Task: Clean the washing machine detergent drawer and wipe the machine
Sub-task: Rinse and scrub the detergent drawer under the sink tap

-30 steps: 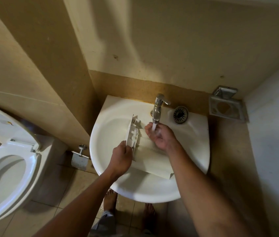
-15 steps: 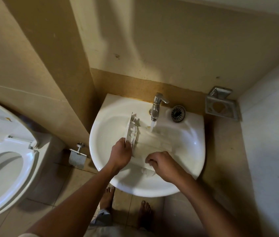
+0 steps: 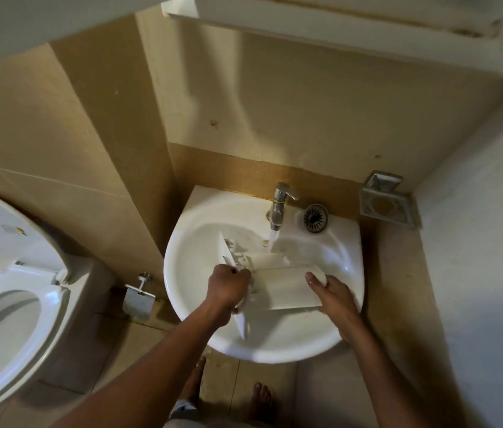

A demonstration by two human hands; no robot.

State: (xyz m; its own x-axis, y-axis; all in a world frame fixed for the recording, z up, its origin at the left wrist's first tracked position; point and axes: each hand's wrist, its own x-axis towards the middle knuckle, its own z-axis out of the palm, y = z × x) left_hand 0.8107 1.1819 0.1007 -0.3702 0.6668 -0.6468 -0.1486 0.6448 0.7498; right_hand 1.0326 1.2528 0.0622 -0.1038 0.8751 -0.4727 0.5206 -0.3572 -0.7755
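Observation:
The white detergent drawer (image 3: 284, 285) lies across the basin of the white sink (image 3: 188, 242), its front panel at the left and its body stretching right. My left hand (image 3: 228, 287) grips the front panel end. My right hand (image 3: 335, 293) holds the drawer's far right end, thumb over the top corner. Water runs from the chrome tap (image 3: 278, 205) onto the drawer's upper compartments.
A toilet (image 3: 9, 304) with its lid up stands at the left, a paper holder (image 3: 137, 299) on the wall between it and the sink. A drain cover (image 3: 315, 218) lies on the sink ledge. A metal soap holder (image 3: 387, 205) hangs at the right. My bare feet (image 3: 261, 400) are below the sink.
My right hand moved from under the tap stream, down along the drawer, to its right end. The drawer has turned flatter across the basin. The camera tilted up.

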